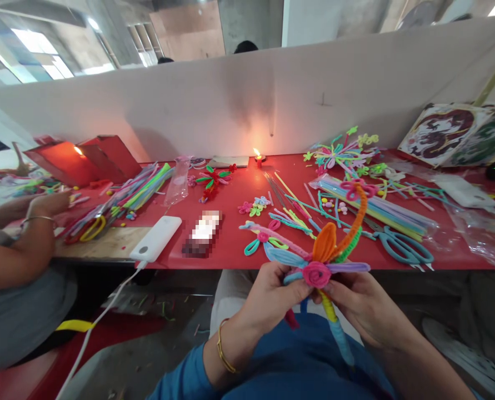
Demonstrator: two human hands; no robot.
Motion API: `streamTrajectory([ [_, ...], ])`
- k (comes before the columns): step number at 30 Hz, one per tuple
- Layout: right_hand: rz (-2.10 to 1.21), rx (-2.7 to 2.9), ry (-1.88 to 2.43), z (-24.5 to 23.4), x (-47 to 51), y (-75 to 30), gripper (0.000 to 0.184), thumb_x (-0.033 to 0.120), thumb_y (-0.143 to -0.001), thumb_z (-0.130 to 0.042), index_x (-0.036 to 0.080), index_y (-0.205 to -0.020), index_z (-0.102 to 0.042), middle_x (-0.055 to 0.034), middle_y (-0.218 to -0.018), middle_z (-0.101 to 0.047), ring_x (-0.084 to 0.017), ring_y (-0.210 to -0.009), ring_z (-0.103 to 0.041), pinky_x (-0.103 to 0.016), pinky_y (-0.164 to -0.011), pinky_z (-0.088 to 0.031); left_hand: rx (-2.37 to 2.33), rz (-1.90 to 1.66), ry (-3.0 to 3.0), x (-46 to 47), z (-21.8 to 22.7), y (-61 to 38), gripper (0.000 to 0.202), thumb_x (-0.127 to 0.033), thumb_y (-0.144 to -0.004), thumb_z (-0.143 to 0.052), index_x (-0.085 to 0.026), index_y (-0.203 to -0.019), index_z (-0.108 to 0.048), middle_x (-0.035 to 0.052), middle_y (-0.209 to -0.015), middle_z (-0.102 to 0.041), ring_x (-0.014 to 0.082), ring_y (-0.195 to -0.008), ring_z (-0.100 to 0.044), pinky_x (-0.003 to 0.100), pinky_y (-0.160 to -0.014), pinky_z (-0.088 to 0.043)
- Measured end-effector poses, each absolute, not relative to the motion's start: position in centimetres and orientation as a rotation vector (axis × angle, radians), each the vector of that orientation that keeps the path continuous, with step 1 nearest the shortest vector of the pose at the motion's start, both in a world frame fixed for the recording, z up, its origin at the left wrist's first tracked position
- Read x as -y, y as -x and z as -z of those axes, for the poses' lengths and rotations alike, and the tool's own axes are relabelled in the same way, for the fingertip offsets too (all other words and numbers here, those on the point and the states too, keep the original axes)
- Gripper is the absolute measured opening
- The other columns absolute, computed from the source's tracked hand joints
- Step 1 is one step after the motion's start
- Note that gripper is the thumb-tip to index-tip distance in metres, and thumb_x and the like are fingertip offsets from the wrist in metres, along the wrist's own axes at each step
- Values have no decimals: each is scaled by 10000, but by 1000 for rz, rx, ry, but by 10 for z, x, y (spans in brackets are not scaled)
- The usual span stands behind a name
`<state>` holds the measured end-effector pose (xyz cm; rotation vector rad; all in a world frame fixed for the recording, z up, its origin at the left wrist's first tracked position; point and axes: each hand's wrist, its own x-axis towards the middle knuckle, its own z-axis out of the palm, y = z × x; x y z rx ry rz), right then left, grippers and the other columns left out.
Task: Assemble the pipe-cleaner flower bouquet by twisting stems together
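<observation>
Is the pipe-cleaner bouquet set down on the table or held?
Held: the left hand and right hand grip the pipe-cleaner bouquet near its middle, its wrapped stem slanting down before the blue top.

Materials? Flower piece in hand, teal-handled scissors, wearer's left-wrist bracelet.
Flower piece: probably chenille stems; fuzzy, matte coloured strands, wire core not visible.
Teal-handled scissors: handles look like smooth moulded plastic, evenly coloured; blades probably metal, greyish.
Bracelet: likely metal, gold-toned with shiny highlights; solid or plated, can't tell.
</observation>
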<state>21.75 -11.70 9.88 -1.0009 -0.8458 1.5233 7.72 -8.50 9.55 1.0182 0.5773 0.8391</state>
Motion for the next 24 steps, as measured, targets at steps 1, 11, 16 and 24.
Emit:
streamTrajectory([
  [1, -1529, 835, 984, -98, 117, -218, 155, 266, -627, -718, 175, -746, -676, -6, -646, -646, -111, -546, -573, -227, -538, -481, -583, -843, -1008, 85, -95, -77, 159, -270, -713, -623, -118, -759, -636, 8, -621, -567, 85, -561, -517, 220, -571, -424],
  [11, -1508, 805, 983, -92, 115, -217, 179, 269, -668, -686, 190, -827, -665, -31, -735, -680, -171, -667, -633, -295, -639, -502, -692, -913, -936, 85, -91, -74, 259, -280, -626, -707, -149, -837, -635, 5, -699, -583, 95, -606, -520, 225, -578, -426],
  [16, -1217, 1080, 1198, -86, 116, -227, 164, 302, -710, -635, 194, -833, -626, -41, -753, -662, -176, -679, -617, -283, -601, -498, -796, -995, -974, 86, -91, -75, 165, -297, -658, -677, -143, -708, -645, 0, -641, -584, 111, -622, -545, 237, -596, -442],
  [24, 113, 1743, 1223, -112, 129, -240, 176, 115, -692, -618, 247, -808, -610, -37, -894, -554, -199, -841, -533, -360, -750, -431, -780, -997, -1126, 90, -95, -78, 143, -289, -691, -644, -148, -708, -634, -1, -662, -595, 105, -630, -537, 226, -612, -440],
])
